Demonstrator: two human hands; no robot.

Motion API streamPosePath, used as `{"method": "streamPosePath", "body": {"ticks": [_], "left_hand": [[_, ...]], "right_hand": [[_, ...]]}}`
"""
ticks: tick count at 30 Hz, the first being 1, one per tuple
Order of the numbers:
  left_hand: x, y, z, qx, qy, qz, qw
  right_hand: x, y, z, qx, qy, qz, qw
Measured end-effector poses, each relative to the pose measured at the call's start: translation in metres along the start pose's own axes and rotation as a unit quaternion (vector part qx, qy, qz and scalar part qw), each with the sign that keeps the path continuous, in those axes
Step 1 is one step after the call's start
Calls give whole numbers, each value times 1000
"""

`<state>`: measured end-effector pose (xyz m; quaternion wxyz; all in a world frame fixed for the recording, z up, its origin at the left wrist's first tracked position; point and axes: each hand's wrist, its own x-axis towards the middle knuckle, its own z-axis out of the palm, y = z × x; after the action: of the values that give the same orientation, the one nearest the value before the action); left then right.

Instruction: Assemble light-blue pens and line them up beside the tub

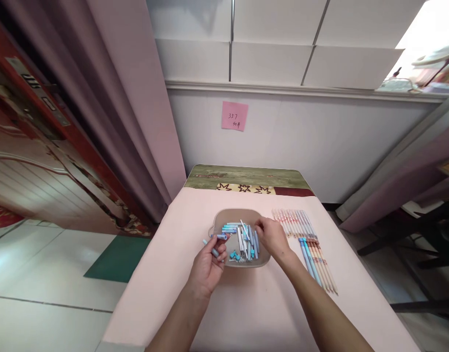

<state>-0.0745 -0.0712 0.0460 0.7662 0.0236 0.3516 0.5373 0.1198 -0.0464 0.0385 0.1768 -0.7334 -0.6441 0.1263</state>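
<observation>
A grey-beige plastic basin holds blue pen barrels, white refills and small teal pen parts. At its left side, my left hand is palm up with curled fingers. It holds a blue pen barrel, open end facing right, and a grey-blue pen piece lies across the fingers. My right hand is over the basin's right rim, its fingers pinched together and pointing inward. Whatever is between those fingertips is hidden.
Right of the basin, a row of pale pens lies on the pink-covered table. Nearer me is a second row of blue pens and beige pens. A wall with a pink note stands behind the table.
</observation>
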Motion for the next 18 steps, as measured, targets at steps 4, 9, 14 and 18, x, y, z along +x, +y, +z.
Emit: {"method": "streamPosePath", "body": {"ticks": [4,9,14,18], "left_hand": [[-1,-1,1,-3,1,0,1000],[-5,0,1,0,16,-4,1000],[-10,4,4,-13,6,-24,1000],[-10,2,6,-10,-6,-38,999]], "right_hand": [[17,-11,28,-43,-53,20,997],[30,-17,53,-49,-81,51,994],[27,-17,41,28,-73,47,996],[4,-20,17,163,-73,6,984]]}}
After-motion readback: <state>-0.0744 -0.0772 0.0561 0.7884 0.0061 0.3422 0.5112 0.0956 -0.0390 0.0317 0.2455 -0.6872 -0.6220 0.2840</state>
